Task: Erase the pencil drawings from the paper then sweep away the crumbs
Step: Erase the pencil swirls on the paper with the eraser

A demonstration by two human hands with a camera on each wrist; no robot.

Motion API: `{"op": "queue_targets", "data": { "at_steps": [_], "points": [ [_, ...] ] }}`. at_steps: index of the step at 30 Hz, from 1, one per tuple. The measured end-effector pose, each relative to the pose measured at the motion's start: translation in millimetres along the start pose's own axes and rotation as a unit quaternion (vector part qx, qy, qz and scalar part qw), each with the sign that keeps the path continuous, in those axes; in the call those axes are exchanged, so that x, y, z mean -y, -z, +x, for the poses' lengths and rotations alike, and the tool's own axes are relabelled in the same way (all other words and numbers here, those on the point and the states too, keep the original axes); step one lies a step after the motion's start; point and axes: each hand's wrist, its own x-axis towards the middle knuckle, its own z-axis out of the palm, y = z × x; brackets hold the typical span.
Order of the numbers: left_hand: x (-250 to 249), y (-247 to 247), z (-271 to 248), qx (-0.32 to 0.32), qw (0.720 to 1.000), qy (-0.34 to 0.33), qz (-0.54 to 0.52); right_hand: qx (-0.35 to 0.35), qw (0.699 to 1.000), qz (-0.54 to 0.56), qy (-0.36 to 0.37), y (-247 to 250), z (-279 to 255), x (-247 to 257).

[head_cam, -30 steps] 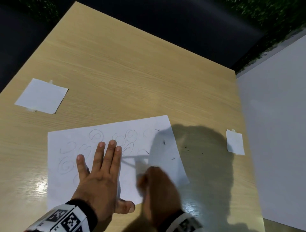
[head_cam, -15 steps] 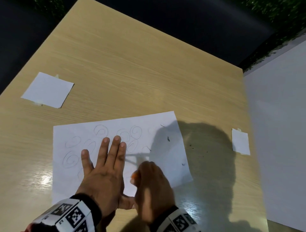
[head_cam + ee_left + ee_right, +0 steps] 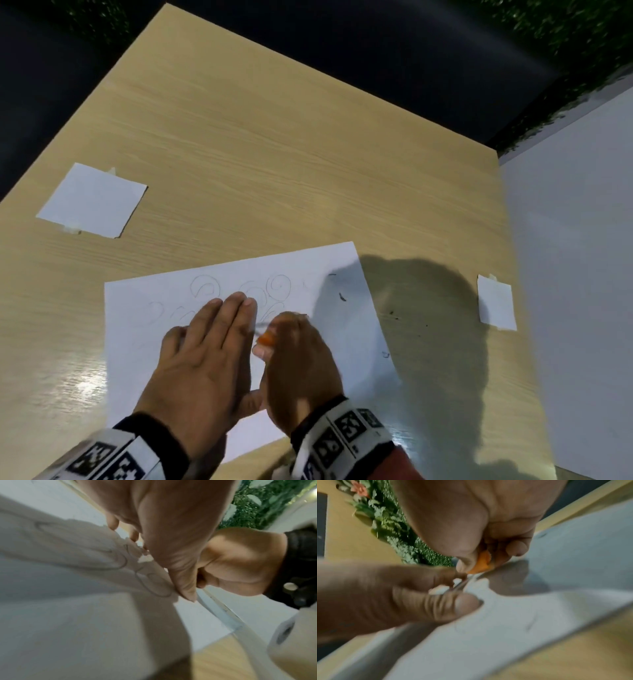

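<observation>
Left hand lies flat, fingers straight, pinning the paper against shifting, while beside it the right hand pinches an orange eraser onto the drawings.

light: dim, overhead | shadow: right of paper | wrist views: blurred
</observation>
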Motion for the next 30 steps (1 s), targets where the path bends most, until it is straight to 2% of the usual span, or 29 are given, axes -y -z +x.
{"op": "queue_targets", "data": {
  "at_steps": [2, 5, 8, 9, 11, 14, 16, 18, 20, 22, 24, 27, 28, 30],
  "points": [
    [7, 0, 3, 0.022, 1.0, 0.01, 0.009, 0.015, 1.0, 0.0, -0.008, -6, 3, 1],
    [15, -8, 4, 0.046, 0.999, 0.015, 0.004, -0.036, 0.998, -0.038, -0.02, 5, 12, -23],
    [14, -13, 3, 0.036, 0.999, 0.001, -0.011, -0.094, 0.983, -0.054, -0.151, 37, 30, -64],
    [15, -13, 4, 0.03, 0.999, 0.001, -0.017, -0.105, 0.979, -0.053, -0.168, 45, 35, -71],
    [15, -13, 4, 0.03, 0.999, 0.002, -0.02, -0.095, 0.982, -0.047, -0.156, 48, 39, -60],
    [15, -16, 5, 0.02, 1.0, -0.001, -0.011, -0.04, 0.998, -0.031, -0.041, 23, 44, -21],
    [15, -16, 5, 0.016, 1.0, 0.001, -0.006, -0.038, 0.997, -0.06, 0.008, 15, 56, -10],
    [16, -16, 5, 0.014, 1.0, -0.002, -0.008, -0.06, 0.994, -0.09, -0.016, 22, 77, -25],
    [15, -17, 4, 0.01, 1.0, -0.003, -0.012, -0.091, 0.986, -0.1, -0.098, 43, 95, -46],
    [16, -17, 3, 0.011, 1.0, -0.001, -0.017, -0.115, 0.981, -0.089, -0.128, 53, 98, -52],
    [14, -17, 4, 0.013, 1.0, 0.0, -0.022, -0.096, 0.987, -0.072, -0.104, 43, 88, -34],
    [13, -14, 6, 0.008, 1.0, 0.006, -0.023, -0.021, 0.998, -0.057, 0.018, 12, 61, -7],
    [13, -14, 6, 0.007, 1.0, 0.003, -0.021, -0.027, 0.997, -0.067, 0.031, 12, 61, -9],
    [15, -14, 5, 0.007, 1.0, -0.002, -0.019, -0.066, 0.994, -0.083, -0.013, 25, 81, -27]
  ]
}}
